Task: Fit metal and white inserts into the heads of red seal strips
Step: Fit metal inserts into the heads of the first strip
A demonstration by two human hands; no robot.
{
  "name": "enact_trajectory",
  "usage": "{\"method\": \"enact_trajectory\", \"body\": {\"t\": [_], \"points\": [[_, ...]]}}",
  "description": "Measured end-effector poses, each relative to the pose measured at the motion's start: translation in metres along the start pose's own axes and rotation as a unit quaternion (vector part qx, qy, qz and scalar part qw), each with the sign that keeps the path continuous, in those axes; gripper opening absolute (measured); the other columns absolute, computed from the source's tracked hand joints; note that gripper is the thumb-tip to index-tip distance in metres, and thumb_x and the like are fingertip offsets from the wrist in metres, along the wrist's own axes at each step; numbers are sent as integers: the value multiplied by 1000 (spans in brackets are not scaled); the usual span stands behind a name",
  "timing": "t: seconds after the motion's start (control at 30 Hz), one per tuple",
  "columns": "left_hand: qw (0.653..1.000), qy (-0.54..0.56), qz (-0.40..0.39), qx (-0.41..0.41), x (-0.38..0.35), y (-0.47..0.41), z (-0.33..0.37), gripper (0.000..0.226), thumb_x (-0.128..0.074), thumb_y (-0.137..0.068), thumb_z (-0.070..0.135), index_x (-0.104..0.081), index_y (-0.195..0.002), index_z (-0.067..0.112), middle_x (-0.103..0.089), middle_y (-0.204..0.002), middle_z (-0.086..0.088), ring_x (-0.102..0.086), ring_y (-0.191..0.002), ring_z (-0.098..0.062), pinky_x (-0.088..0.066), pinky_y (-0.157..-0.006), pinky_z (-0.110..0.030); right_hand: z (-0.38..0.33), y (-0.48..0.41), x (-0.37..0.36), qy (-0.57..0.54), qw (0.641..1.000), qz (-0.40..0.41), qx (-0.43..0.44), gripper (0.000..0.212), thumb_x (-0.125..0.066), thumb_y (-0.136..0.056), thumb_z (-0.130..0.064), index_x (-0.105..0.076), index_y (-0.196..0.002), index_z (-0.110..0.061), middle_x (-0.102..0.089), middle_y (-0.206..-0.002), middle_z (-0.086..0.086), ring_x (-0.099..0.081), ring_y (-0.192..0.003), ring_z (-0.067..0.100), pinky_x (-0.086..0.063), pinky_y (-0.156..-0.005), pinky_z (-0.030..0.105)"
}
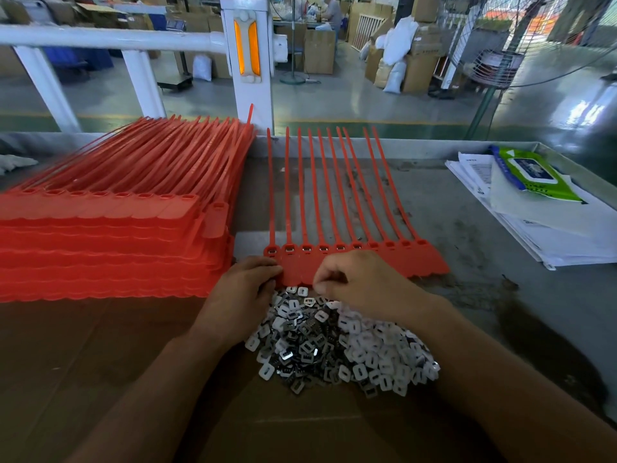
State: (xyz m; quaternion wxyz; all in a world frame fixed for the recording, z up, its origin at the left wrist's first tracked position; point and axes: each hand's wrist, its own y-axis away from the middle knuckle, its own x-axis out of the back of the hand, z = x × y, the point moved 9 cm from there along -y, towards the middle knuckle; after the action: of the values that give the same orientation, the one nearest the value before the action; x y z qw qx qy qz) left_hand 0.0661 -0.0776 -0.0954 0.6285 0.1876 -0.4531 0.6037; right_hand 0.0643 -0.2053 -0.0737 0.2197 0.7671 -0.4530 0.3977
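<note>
Our forearms reach in over a brown cardboard sheet (100, 362) laid on the near part of the worktop (467, 228). On it, between our hands, lies a heap of inserts: metal inserts (300, 349) to the left, white inserts (377, 355) to the right, mixed where they meet. Just beyond the heap lies a row of red seal strips (367, 262), heads side by side toward us and tails running to the worktop's far edge. Several heads toward the left show a glint of metal in their slots.

Our left hand (240, 289) grips the row's near left corner with bent fingers. Our right hand (360, 282) hovers over the heap's far side, thumb and forefinger pinched on what seems to be one of the white inserts, though it is too small to be sure.

We see a tall stack of red strips (110, 228) along the worktop's left side. Papers (551, 235) and a pack of wet wipes (531, 172) lie at the far right corner.
</note>
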Motion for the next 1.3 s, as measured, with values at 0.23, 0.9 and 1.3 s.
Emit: {"method": "enact_trajectory", "body": {"t": [0.23, 0.9, 1.3], "points": [[1000, 1, -4, 0, -1, 0, 0, 31, -52, -91, 7, -61, -120, 10, -55, -128, 0, -46, -118, -11, -26, -97, -14, 53, -5, 48, -5, 992, 100, -80, 13, -58, -89, -14, -68, -93, -21, -56, -79, -23, -50, -74, -14, -37, -60, 0], [1000, 7, -4, 1, 0, 0, 0, 31, -52, -91, 7, -61, -120, 10, -55, -127, -1, -46, -118, -11, -27, -95, -14, 121, -21, 61, 10, 970, 111, -218, 12, -58, -89, -14, -69, -91, -11, -60, -86, -3, -53, -81, 10, -36, -69, 23], [1000, 9, -3, 3, 0, 0, -1, 31, -52, -91, 7, -60, -120, 11, -54, -127, 0, -45, -117, -9, -26, -95, -12, 118, -22, 61, 43, 971, 113, -205, 15, -60, -86, -12, -62, -73, -19, -51, -71, -15, -46, -68, -2, -34, -62, 20]]}}
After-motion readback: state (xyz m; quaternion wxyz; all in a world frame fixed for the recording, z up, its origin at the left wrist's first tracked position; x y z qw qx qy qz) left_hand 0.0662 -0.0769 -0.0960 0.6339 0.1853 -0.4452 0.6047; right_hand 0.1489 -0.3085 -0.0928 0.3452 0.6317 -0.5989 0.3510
